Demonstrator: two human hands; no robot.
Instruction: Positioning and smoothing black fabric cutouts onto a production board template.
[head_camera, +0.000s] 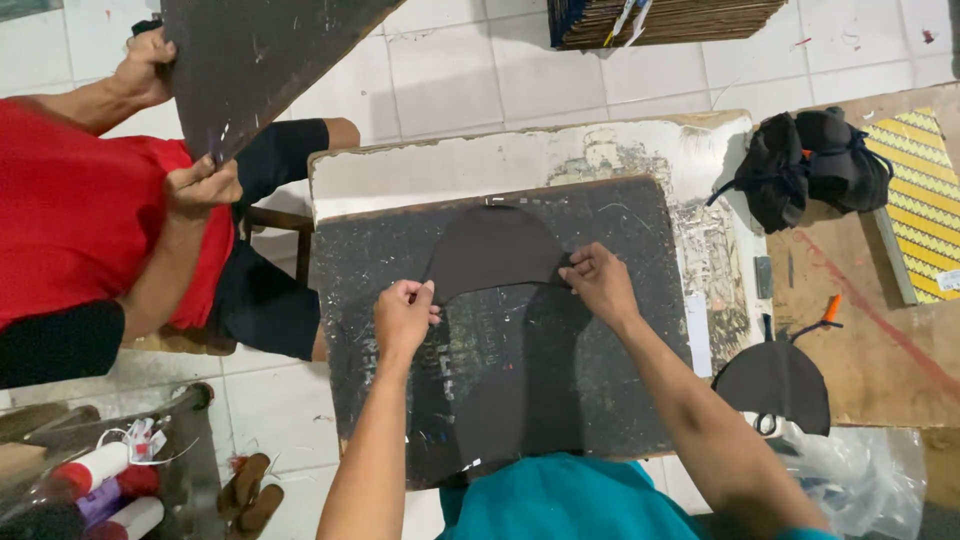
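Both hands are down on the dark cut piece (495, 250) — a flat, arch-shaped sheet lying on the black scuffed board (620, 400), which sits on the worn pale tabletop (520, 155). The left hand (403, 318) has its fingers curled and pressed together, pinching the piece's left edge; the right hand (600, 283) pinches the right edge the same way, fingers bunched at the rim. Gripped at two opposite sides like that, the sheet looks held taut and flat against the board, probably so it cannot slide or curl.

Orientation: the rounded crown points away from the person, toward the far edge of the tabletop, and the two legs run back toward the teal shirt (560, 500) — so the long axis runs near-to-far, roughly square with the board.

Off to the right, a second dark cut piece (772, 385) rests on a wooden surface (860, 350), near a black bundle (810, 160). On the left, another person in red (70, 220) holds a dark board (260, 60) tilted up with both hands, well apart from this work.
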